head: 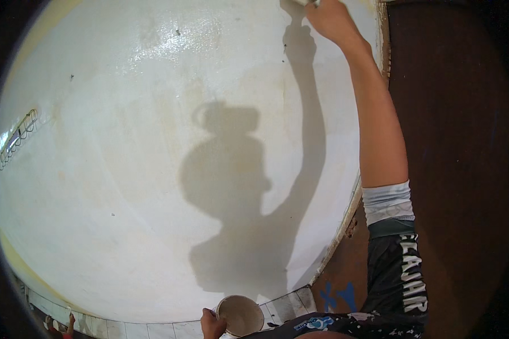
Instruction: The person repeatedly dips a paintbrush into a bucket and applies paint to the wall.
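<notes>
My right hand (331, 20) is raised high at the upper right, closed around a brush (299, 2) that the top edge mostly cuts off. Before me spreads a wall (131, 237) coated in white, with a wet shine near the top and yellowish patches showing through. Low in the picture, my left hand (214, 323) grips the rim of a round bucket (242, 314). Its inside looks pale and smeared; how much it holds I cannot tell. My shadow, with the raised arm, falls across the wall.
A rack of hooks (18, 139) hangs on the wall at the far left. Another person's hand (71, 320) shows at the lower left. White tiles (138, 330) run along the wall's bottom. A brown surface (454, 161) lies beyond the wall's chipped right edge (385, 46).
</notes>
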{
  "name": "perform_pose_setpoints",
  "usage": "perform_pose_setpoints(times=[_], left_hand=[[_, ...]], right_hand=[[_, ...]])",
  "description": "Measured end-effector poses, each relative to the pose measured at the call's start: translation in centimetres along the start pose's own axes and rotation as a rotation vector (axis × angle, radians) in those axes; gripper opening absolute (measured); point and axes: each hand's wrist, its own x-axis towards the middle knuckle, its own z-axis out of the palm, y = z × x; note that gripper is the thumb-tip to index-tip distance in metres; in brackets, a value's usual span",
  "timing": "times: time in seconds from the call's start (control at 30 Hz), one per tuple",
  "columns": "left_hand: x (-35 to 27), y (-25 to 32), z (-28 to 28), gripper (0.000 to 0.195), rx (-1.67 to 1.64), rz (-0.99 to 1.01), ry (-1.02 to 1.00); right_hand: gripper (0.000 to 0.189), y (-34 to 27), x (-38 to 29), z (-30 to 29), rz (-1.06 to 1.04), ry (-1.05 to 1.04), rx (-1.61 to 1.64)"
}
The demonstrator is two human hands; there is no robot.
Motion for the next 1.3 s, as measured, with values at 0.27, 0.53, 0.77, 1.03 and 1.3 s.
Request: perform_pose_setpoints(times=[0.27, 0.53, 0.77, 1.03, 1.3], left_hand=[[-0.9, -2.2, -3.3, 0.029, -0.06, -0.106, 0.058], [-1.8, -6.9, -5.0, 0.037, 0.075, -0.209, 0.049], [-4.6, -6.4, -7.5, 0.031, -0.232, -0.115, 0.015], [-2.8, -9.6, -8.2, 0.031, -0.133, -0.1, -0.096], [-5.7, -9.6, -7.7, 0.038, 0.135, -0.131, -0.09]], right_hand=[[0.033, -1.5, -16.7, 4.8, 0.137, -0.127, 0.096], [0.04, -5.6, -32.2, 3.1, 0.859, -0.351, 0.815], [0.02, -8.5, -56.9, -0.1, 1.667, -0.493, 1.095], [0.03, -14.9, -64.1, -6.2, 1.856, -0.874, 1.318], [0.038, -16.2, -64.1, -12.2, 1.59, -0.943, 1.045]])
